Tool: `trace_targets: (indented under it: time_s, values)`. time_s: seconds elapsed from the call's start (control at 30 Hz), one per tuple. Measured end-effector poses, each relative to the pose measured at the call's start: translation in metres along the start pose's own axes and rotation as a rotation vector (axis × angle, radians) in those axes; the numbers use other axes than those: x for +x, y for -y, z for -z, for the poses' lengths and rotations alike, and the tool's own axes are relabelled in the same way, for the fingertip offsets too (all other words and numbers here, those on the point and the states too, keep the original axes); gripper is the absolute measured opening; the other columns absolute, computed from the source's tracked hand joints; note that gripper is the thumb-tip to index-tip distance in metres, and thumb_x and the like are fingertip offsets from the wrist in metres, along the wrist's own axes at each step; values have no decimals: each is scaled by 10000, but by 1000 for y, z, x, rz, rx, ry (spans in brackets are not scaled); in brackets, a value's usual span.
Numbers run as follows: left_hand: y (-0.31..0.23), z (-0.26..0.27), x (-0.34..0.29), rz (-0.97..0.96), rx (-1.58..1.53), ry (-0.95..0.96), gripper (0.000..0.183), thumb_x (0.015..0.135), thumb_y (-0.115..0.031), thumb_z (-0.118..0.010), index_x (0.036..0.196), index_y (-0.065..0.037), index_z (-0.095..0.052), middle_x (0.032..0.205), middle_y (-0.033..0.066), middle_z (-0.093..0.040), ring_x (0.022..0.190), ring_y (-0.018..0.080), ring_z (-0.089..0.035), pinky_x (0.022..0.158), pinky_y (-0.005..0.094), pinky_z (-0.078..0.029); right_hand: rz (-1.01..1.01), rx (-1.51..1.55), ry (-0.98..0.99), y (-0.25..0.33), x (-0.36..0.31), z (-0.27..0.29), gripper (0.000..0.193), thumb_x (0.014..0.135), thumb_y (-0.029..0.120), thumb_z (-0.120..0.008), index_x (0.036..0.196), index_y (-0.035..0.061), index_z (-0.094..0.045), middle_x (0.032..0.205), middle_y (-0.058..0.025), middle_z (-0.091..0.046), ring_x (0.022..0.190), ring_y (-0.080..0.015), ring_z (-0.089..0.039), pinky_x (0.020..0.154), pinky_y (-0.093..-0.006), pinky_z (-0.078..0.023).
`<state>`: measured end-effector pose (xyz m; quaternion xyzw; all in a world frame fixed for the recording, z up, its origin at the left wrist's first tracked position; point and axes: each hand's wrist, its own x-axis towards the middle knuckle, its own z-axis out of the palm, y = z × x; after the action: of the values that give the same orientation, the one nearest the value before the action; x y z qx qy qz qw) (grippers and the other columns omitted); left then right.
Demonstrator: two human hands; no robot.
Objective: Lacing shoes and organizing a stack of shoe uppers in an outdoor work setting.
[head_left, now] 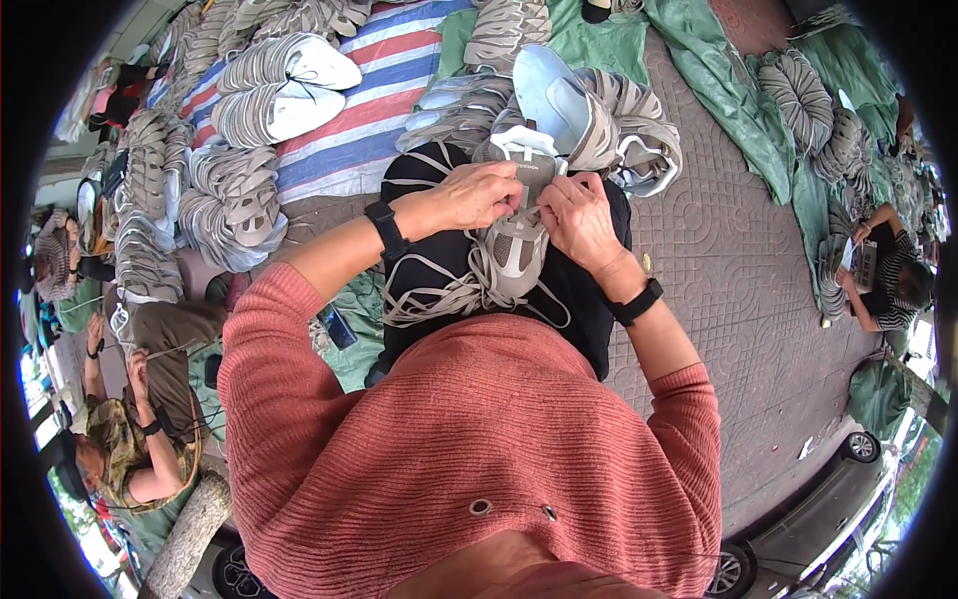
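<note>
This is an outdoor spot on a street or pavement, used as an open-air workplace for shoes: patterned paving (718,260) lies underfoot, with a parked car (813,524) and a tree trunk (186,544) close by. Stacks of shoe uppers (261,115) cover a striped sheet (374,105) and green sheets (714,85), and other people (145,449) sit around.

No text can be read. Small pale lettering (531,167) is seen on the grey tongue (534,181) of the beige shoe upper (515,255) on the lap; too small and blurred to be made out, so brand, word or number can't be told. Nothing legible is found on the bundled uppers (274,113) either.
</note>
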<state>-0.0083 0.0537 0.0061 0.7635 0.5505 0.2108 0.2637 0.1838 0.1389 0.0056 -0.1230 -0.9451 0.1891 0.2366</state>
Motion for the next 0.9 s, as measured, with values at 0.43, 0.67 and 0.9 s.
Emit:
trace_targets:
  time_s: [0.43, 0.67, 0.9]
  values:
    - [-28, 8, 10, -166, 602, -230, 224, 647, -118, -673, 823, -70, -543, 1024, 109, -458, 976, 263, -446, 847, 377, -374, -3, -308, -45, -5, -41, -8, 166, 691, 176, -643, 668, 110, -492, 638, -32, -475, 599, -195, -523, 711, -342, -375]
    - [-25, -3, 17, -201, 510, -67, 224, 690, -223, -682, 804, -61, -576, 948, 90, -472, 975, 245, -438, 855, 368, -355, -76, -144, 88, 0, -49, 1, 171, 736, 219, -644, 685, 101, -532, 648, -36, -509, 642, -206, -546, 749, -354, -366]
    - [-17, -2, 27, -223, 586, 86, 263, 718, -274, -670, 800, -36, -594, 933, 92, -484, 981, 243, -439, 887, 378, -313, -96, -70, 42, -1, -48, 10, 216, 742, 197, -652, 893, 92, -539, 774, -34, -542, 770, -205, -563, 854, -370, -351]
